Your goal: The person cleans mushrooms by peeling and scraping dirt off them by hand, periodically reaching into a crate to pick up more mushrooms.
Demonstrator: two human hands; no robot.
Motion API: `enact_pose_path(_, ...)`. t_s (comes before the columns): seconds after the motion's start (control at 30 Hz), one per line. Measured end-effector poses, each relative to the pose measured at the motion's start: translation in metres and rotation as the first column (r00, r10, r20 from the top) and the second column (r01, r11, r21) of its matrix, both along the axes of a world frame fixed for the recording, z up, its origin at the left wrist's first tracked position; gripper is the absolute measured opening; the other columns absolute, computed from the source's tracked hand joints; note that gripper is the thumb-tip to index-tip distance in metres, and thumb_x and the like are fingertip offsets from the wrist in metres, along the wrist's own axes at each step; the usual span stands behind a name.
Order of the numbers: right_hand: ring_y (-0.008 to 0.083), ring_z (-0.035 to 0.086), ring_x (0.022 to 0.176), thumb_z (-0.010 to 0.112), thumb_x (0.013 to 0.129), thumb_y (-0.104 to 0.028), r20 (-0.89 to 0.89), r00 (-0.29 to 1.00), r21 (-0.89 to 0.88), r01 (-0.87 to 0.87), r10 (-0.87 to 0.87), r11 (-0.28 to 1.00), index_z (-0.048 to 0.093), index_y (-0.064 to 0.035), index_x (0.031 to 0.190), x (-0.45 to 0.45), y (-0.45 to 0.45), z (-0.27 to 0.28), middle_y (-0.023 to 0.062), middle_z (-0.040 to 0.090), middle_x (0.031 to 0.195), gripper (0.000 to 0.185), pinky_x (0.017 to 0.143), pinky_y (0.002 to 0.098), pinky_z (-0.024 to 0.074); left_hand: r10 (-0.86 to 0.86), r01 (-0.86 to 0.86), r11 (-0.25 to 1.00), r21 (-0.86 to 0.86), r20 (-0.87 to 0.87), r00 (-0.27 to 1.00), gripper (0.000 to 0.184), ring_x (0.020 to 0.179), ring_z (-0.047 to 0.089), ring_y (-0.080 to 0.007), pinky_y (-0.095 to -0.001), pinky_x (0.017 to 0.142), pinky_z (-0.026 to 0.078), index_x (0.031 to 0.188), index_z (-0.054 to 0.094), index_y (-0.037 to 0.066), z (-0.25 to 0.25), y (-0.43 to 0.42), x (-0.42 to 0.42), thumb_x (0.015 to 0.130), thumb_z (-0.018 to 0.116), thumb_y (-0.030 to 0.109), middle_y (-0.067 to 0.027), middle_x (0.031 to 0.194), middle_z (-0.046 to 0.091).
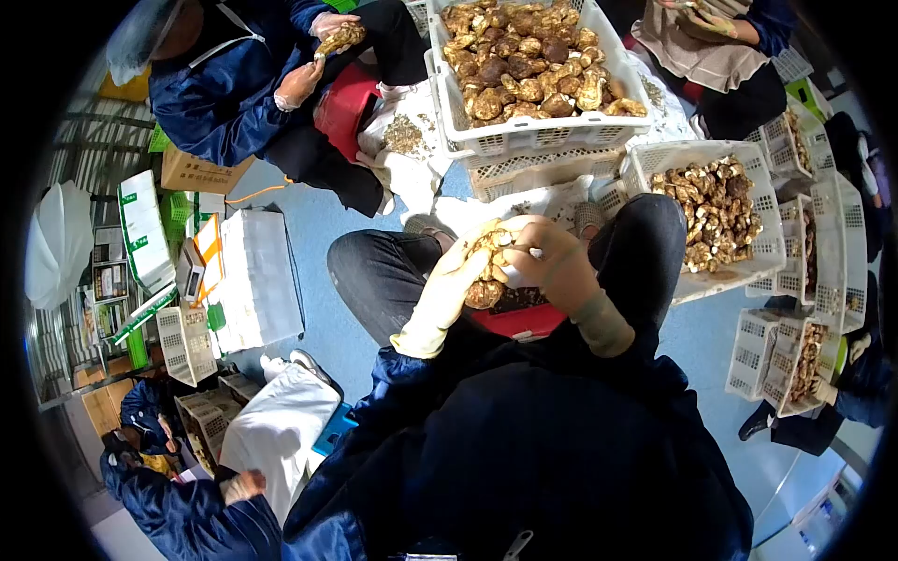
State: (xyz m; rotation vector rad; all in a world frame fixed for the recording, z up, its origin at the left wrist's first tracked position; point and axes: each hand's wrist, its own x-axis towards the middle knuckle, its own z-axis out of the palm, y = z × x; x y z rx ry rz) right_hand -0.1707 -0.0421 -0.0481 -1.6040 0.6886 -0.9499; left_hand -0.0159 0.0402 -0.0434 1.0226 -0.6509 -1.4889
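Note:
Over my lap, my left hand (451,285), in a pale yellow glove, is closed around a brown and cream mushroom (484,294). Its rounded end points down toward me, and fingers cover part of its length. My right hand (559,264), also gloved, is pinched against the mushroom's right side. A small whitish piece (514,277) shows beneath the right fingers; I cannot make out whether it is a tool or part of the mushroom. Below my hands is a red surface (524,321) between my legs, with dark crumbs on it.
Ahead stands a white crate (552,131) heaped with mushrooms. Another mushroom-filled crate (748,265) is by my right knee. A person (224,103) at front left handles a mushroom. Others sit at front right, right and lower left. White boxes (257,280) stand on the left.

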Motion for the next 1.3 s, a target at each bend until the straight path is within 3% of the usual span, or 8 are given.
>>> enact_pose_path(0.07, 0.0096, 0.051, 0.065, 0.066, 0.081, -0.010, 0.062, 0.996, -0.105, 0.068, -0.062, 0.992, 0.058, -0.0019, 0.078, 0.006, 0.004, 0.000, 0.0021, 0.058, 0.069, 0.012, 0.061, 0.0256, 0.0431, -0.038, 0.042, 0.999, 0.024, -0.158, 0.987, 0.047, 0.102, 0.055, -0.0139, -0.0263, 0.088, 0.045, 0.136, 0.039, -0.002, -0.008, 0.003, 0.005, 0.095, 0.051, 0.017, -0.0088, 0.123, 0.054)
enact_pose_path(0.2, 0.0131, 0.056, 0.071, 0.067, 0.079, -0.007, -0.149, 0.979, 0.428, -0.064, 0.141, 0.902, 0.057, -0.0014, 0.078, -0.009, -0.012, 0.011, 0.0058, 0.059, 0.076, 0.011, 0.066, 0.0276, 0.0456, -0.024, 0.083, 0.987, 0.138, -0.382, 0.924, 0.046, 0.083, 0.060, -0.0192, -0.0284, 0.075, 0.050, 0.133, 0.043, 0.000, -0.008, 0.011, 0.008, 0.096, 0.049, 0.026, -0.0114, 0.102, 0.060)
enact_pose_path(0.4, 0.0111, 0.057, 0.070, 0.066, 0.081, -0.007, -0.174, 0.982, -0.175, -0.109, 0.078, 0.978, 0.063, -0.0007, 0.085, 0.000, -0.005, 0.011, 0.0050, 0.064, 0.078, 0.008, 0.066, 0.0266, 0.0464, 0.138, 0.122, 0.929, 0.349, -0.634, 0.761, 0.039, 0.076, 0.060, -0.0217, -0.0297, 0.066, 0.051, 0.125, 0.050, 0.002, -0.011, 0.015, 0.006, 0.094, 0.052, 0.027, -0.0139, 0.099, 0.061)
enact_pose_path(0.53, 0.0102, 0.059, 0.073, 0.066, 0.081, -0.007, -0.209, 0.927, 0.336, -0.230, 0.310, 0.913, 0.066, -0.0018, 0.099, -0.013, -0.020, 0.022, 0.0067, 0.066, 0.089, 0.019, 0.066, 0.0264, 0.0468, 0.058, 0.200, 0.930, 0.307, -0.662, 0.748, 0.036, 0.075, 0.059, -0.0218, -0.0297, 0.063, 0.051, 0.121, 0.053, 0.003, -0.009, 0.017, 0.011, 0.094, 0.053, 0.028, -0.0137, 0.097, 0.061)
enact_pose_path(0.73, 0.0068, 0.053, 0.073, 0.063, 0.083, -0.005, -0.324, 0.937, -0.352, -0.247, 0.131, 0.903, 0.066, -0.0010, 0.096, 0.000, -0.013, 0.016, 0.0027, 0.062, 0.081, 0.014, 0.065, 0.0226, 0.0438, 0.171, 0.112, 0.899, 0.424, -0.575, 0.800, 0.039, 0.079, 0.058, -0.0207, -0.0294, 0.070, 0.049, 0.125, 0.051, 0.002, -0.012, 0.015, 0.009, 0.094, 0.053, 0.026, -0.0107, 0.097, 0.061)
enact_pose_path(0.83, 0.0167, 0.061, 0.076, 0.068, 0.079, -0.010, -0.375, 0.875, 0.316, -0.189, 0.306, 0.930, 0.064, -0.0014, 0.093, -0.005, -0.024, 0.017, 0.0094, 0.065, 0.089, 0.017, 0.069, 0.0302, 0.0475, 0.013, 0.246, 0.925, 0.288, -0.675, 0.738, 0.037, 0.082, 0.060, -0.0219, -0.0304, 0.072, 0.050, 0.123, 0.053, 0.002, -0.019, 0.018, 0.017, 0.094, 0.052, 0.025, -0.0116, 0.097, 0.061)
enact_pose_path(1.03, 0.0171, 0.062, 0.078, 0.067, 0.080, -0.009, -0.272, 0.895, -0.118, -0.396, 0.354, 0.911, 0.064, -0.0027, 0.094, -0.006, -0.026, 0.017, 0.0087, 0.066, 0.090, 0.015, 0.072, 0.0297, 0.0487, 0.060, 0.336, 0.912, 0.235, -0.887, 0.457, 0.036, 0.078, 0.060, -0.0229, -0.0296, 0.065, 0.054, 0.122, 0.052, 0.000, -0.027, 0.018, 0.024, 0.096, 0.049, 0.025, -0.0163, 0.095, 0.061)
enact_pose_path(1.3, 0.0131, 0.063, 0.080, 0.066, 0.082, -0.006, -0.023, 0.877, 0.487, -0.410, 0.480, 0.772, 0.064, -0.0023, 0.101, -0.010, -0.033, 0.029, 0.0076, 0.067, 0.093, 0.019, 0.071, 0.0263, 0.0499, 0.081, 0.467, 0.861, 0.203, -0.960, 0.268, 0.032, 0.064, 0.051, -0.0170, -0.0253, 0.051, 0.043, 0.120, 0.049, 0.007, -0.023, 0.021, 0.024, 0.095, 0.049, 0.028, -0.0126, 0.092, 0.050)
